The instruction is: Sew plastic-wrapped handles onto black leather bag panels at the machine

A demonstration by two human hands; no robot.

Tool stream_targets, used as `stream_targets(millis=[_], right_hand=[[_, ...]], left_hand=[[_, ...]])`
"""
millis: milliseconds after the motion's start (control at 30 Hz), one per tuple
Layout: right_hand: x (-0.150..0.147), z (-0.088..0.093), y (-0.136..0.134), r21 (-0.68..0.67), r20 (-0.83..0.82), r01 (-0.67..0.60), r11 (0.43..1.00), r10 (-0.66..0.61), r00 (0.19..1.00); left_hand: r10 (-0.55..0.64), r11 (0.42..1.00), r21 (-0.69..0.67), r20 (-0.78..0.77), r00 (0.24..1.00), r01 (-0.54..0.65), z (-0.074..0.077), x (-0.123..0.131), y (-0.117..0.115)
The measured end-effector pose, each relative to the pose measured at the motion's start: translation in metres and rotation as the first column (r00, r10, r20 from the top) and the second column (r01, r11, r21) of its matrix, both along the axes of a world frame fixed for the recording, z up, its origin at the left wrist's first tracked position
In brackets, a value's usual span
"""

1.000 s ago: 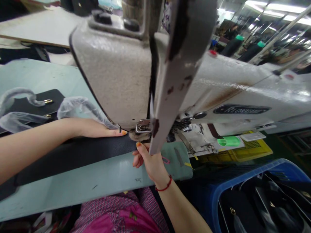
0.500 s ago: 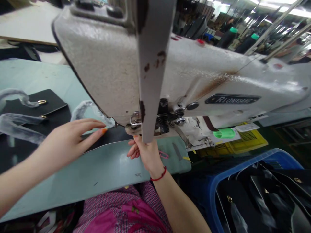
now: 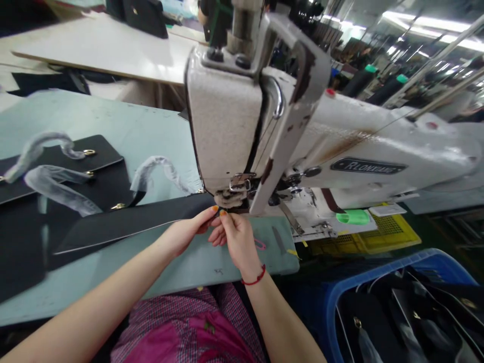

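Note:
A long black leather strip [image 3: 124, 224] lies across the pale green sewing table [image 3: 124, 131], its right end under the head of the white sewing machine [image 3: 227, 126]. My left hand [image 3: 187, 232] pinches the strip's end just below the presser foot [image 3: 236, 194]. My right hand [image 3: 236, 237], a red cord at its wrist, pinches the same end from the right. Fingertips of both hands meet right at the foot.
Black bag panels [image 3: 75, 166] with gold rings and plastic-wrapped handles [image 3: 49, 176] lie at the left. A blue crate [image 3: 378, 282] of black pieces sits at the lower right, a yellow tray [image 3: 381, 237] beyond it. A beige table [image 3: 106, 50] stands behind.
My left hand came off the strip's flat surface and moved right to pinch its end at the presser foot. The view drew back from the machine head. My right hand stayed by the foot.

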State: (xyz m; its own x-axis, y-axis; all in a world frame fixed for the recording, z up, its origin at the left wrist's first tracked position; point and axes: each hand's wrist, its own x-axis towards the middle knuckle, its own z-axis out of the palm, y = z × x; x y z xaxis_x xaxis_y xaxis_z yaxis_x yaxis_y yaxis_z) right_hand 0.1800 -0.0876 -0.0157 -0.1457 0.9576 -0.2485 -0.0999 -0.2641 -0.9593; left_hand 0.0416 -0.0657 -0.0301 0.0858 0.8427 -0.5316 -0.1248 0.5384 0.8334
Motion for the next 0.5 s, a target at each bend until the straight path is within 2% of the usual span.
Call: stream_targets(millis=[133,300,400,500], right_hand=[[0.001,-0.017,-0.025,-0.02,0.046,-0.025,1.0,0.025,0.999],[0.003,-0.055,-0.054,-0.128,0.097,-0.061,0.99,0.074,0.993],[0.004,-0.072,-0.061,-0.173,0.137,-0.078,0.982,0.103,0.985],[0.006,-0.079,-0.062,-0.159,0.175,-0.104,0.982,0.131,0.976]], left_hand=[[0.016,0.999,-0.027,-0.033,0.999,-0.017,-0.005,-0.002,0.002],[0.0,0.995,0.1,-0.063,0.998,0.007,0.005,0.002,0.006],[0.027,0.993,0.114,-0.033,0.999,-0.023,0.008,0.003,0.009],[0.065,0.991,0.12,0.014,0.998,-0.066,0.004,0.003,0.011]])
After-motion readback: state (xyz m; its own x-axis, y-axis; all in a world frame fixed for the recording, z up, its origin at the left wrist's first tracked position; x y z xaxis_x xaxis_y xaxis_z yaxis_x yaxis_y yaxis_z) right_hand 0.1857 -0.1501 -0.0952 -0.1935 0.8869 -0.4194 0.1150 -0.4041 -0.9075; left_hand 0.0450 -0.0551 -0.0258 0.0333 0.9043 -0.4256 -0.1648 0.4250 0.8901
